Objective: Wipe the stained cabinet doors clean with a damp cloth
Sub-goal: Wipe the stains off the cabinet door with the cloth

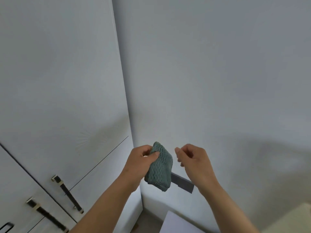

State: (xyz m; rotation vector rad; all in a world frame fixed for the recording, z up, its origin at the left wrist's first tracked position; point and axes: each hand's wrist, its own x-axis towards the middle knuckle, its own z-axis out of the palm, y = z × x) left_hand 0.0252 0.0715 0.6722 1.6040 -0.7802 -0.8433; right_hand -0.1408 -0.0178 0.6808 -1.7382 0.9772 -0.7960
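Head view, and the cloth (159, 167) is held up in mid-air, before the corner where doors (58, 81) meet wall (218, 64). How is it gripped?

It is pinched by the left hand (139, 162): thumb laid across the front, fingers curled behind, the green waffle fabric bunched and hanging below.

And the right hand (193, 158)?

Raised just beside the cloth, apart from it. Fingers are loosely curled, and nothing is seen in them.

Is a door touched?

The cloth is held clear of the doors, which fill the left side, pale and glossy. A faint sunburst smear (87, 140) can be made out low on the tall door, left of the cloth, with a thin dark line (101, 163) slanting beside it.

Fittings?

Two dark bar handles (68, 195) with pale metal ends are mounted either side of a door gap, lower left; a third is clipped by the frame edge.

And the room?

The plain pale wall takes up the right side. A grey patch (182, 182) is set low on it, partly covered by the cloth. The floor (148, 221) is glimpsed at the bottom, a white panel (178, 222) beside it, and something cream (294, 219) is cut off at lower right.
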